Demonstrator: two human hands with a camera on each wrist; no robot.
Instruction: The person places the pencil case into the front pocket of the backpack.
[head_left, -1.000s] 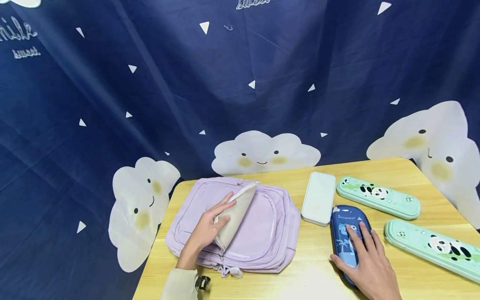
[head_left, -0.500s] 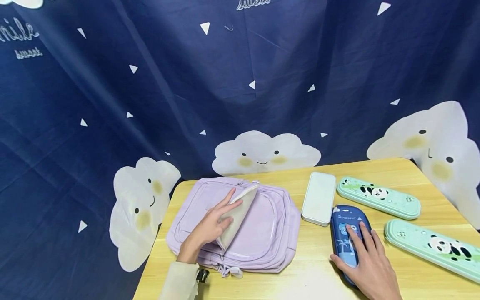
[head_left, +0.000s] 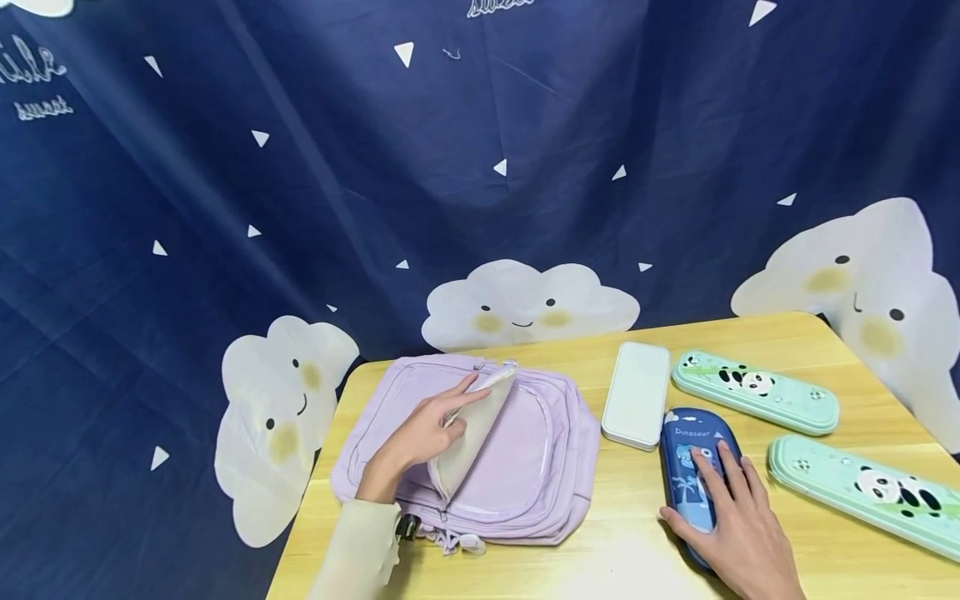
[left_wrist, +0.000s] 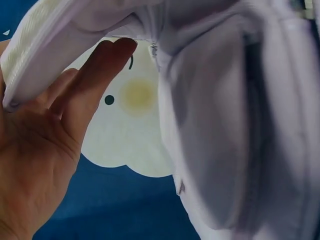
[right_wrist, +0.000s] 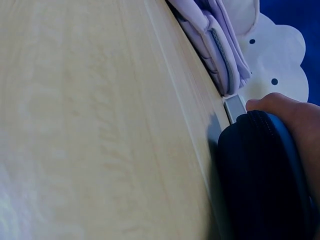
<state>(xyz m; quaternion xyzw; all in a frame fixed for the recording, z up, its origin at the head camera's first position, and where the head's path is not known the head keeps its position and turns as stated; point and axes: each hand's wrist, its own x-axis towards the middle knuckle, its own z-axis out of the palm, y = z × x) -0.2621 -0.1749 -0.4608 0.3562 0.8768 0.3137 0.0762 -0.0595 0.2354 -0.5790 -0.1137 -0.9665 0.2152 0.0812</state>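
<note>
A lilac backpack point(head_left: 517, 467) lies on the table with its front pocket unzipped and the pocket's flap point(head_left: 474, 446) raised, pale lining showing. My left hand point(head_left: 420, 437) holds that flap, thumb on the lining side and fingers behind it. Seen from the left wrist, the flap point(left_wrist: 55, 55) passes between thumb and fingers beside the gaping pocket point(left_wrist: 210, 130). Over a dark blue pencil case point(head_left: 684, 492) marked "Dinosaur", my right hand point(head_left: 738, 529) rests with spread fingers, the thumb along its near left side. In the right wrist view the case's dark zipped side point(right_wrist: 260, 170) faces the camera.
A white flat box point(head_left: 636, 396) lies between the backpack and the blue case. Two mint panda pencil cases, the farther one point(head_left: 787, 400) and the nearer one point(head_left: 825, 483), lie to the right. Behind the wooden table point(head_left: 600, 525) hangs a blue cloud-patterned curtain point(head_left: 562, 167).
My left hand has shifted slightly along the flap, its wrist and sleeve moving forward. The flap stays raised, and my right hand keeps its place on the blue case.
</note>
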